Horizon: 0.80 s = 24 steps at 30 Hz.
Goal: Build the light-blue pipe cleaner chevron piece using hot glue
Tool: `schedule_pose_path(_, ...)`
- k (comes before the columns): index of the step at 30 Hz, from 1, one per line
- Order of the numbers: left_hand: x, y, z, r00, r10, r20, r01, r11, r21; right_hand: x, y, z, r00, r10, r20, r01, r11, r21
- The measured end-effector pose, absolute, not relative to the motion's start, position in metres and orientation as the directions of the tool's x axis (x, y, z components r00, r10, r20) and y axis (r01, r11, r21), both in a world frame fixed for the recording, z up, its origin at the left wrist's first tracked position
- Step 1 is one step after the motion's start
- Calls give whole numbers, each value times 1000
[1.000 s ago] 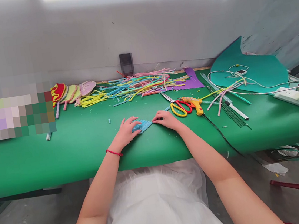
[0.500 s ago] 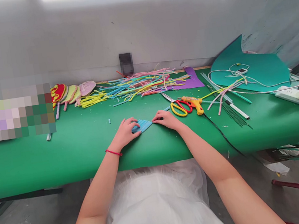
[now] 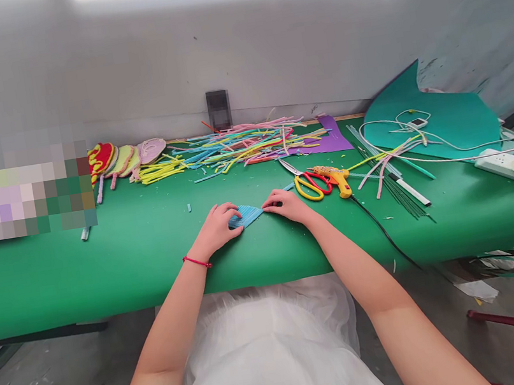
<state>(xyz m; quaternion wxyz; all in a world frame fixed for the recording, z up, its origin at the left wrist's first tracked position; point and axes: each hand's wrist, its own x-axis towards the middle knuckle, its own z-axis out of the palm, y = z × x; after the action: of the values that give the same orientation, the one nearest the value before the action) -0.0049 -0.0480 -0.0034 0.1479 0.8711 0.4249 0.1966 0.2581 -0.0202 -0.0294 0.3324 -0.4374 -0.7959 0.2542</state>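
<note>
A blue ribbed piece (image 3: pixel 249 215), which looks like pipe cleaners laid side by side, rests on the green tabletop. It narrows toward a point on the right. My left hand (image 3: pixel 219 225), with a red cord at the wrist, curls over its wide left end and grips it between thumb and fingers. At the pointed end my right hand (image 3: pixel 287 206) has its thumb and forefinger pinched together on the tip. A blue strip (image 3: pixel 288 186) lies just beyond the right fingers. Close by on the right are scissors (image 3: pixel 308 183) with yellow and red handles.
A yellow glue gun (image 3: pixel 339 179) with a black cord lies beside the scissors. Behind my hands spreads a pile of coloured pipe cleaners (image 3: pixel 250 145). Shaped craft pieces (image 3: pixel 126 160) lie back left. At right are thin wires (image 3: pixel 399 194), a teal sheet (image 3: pixel 449 122) and a power strip (image 3: pixel 503 162).
Both hands keep the same hold on the blue piece. Only a very slight shift of the whole view shows.
</note>
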Motion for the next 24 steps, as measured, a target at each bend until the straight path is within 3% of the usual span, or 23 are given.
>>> schedule_pose_path(8,-3,-49,0,569,792,222,681,-605,412,253,-18,-34,-432,825,363,547,560,-623)
schedule_pose_path(24,-4,-47,-5,568,806,165,671,-569,476,252,-20,-30,-428,843,326,572,532,-624)
